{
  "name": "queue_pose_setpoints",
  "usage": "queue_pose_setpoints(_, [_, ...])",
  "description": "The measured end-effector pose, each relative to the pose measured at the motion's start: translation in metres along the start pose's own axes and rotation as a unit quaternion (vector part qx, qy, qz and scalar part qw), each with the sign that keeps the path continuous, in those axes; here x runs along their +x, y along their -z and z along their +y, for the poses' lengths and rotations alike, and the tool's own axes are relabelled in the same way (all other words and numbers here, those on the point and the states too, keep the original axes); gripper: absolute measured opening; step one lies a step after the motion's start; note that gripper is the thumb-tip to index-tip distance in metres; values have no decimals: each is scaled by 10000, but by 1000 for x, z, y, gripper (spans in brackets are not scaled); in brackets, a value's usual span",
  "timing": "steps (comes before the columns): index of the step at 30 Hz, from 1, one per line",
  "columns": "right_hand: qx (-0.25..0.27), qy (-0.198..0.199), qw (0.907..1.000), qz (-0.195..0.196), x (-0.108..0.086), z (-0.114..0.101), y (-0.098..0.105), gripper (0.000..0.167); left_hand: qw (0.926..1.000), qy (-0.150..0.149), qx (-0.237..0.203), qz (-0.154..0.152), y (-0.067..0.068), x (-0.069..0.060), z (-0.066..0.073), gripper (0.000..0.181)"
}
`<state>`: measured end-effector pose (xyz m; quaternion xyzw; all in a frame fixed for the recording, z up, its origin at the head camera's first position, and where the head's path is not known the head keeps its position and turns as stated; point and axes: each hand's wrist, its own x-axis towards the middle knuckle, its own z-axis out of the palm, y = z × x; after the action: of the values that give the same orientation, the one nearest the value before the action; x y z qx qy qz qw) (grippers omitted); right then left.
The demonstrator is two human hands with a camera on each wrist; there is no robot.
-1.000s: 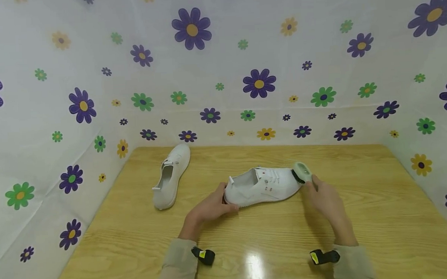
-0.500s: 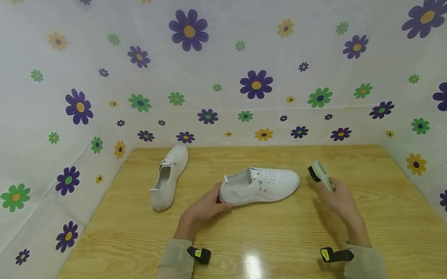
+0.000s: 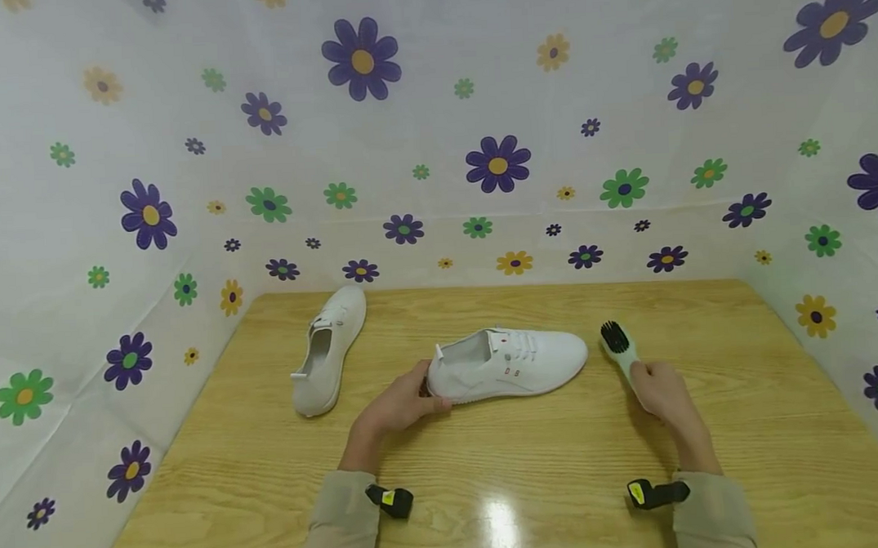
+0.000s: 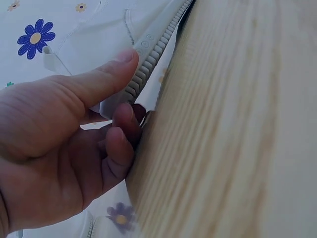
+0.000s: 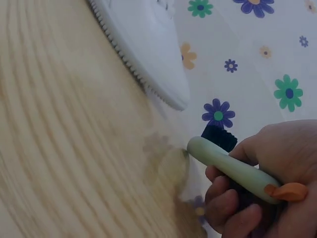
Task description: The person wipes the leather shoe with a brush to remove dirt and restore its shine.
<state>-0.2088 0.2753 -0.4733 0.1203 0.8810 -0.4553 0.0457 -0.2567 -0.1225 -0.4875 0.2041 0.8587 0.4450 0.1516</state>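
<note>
A white lace-up shoe (image 3: 542, 363) points its toe to the right in the middle of the table. My left hand (image 3: 396, 405) grips its heel, the thumb (image 4: 111, 77) along the sole's ridged side and fingers curled beneath. To the right of the toe, apart from it, my right hand (image 3: 663, 391) holds a pale green brush (image 3: 626, 352) by its handle. The brush's black bristles (image 3: 614, 337) face up in the head view. In the right wrist view an orange loop (image 5: 290, 192) hangs at the handle's end.
A second white shoe (image 3: 330, 352) stands at the back left, toe toward the rear wall. The wooden table (image 3: 491, 460) is bounded at the back and sides by a flower-printed white sheet (image 3: 418, 128).
The brush has come off the toe and moved right, and has been turned so its bristles face up. My left hand still holds the heel.
</note>
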Motion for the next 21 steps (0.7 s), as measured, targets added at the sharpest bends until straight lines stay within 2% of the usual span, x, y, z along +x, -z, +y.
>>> queue_pose_setpoints(5, [-646, 15, 9979, 107, 1, 5, 0, 48, 9998, -48, 129, 175, -1, 1, -1, 56])
queue_pose_setpoints(8, [-1001, 43, 9950, 58, 0, 7, -2, 66, 9992, 107, 272, 256, -1, 0, -3, 57])
queue_pose_setpoints(10, [-1229, 66, 9924, 88, 0, 8, -4, 71, 9991, 181, 284, 247, -1, 0, -4, 59])
queue_pose_setpoints(15, [-1737, 148, 9841, 331, 2, 5, -6, 64, 9992, 289, 164, 227, 2, -2, -3, 68])
queue_pose_setpoints(21, [-2069, -104, 9778, 323, 1, 0, -8, 64, 9985, 461, 98, 264, 4, -1, -3, 71])
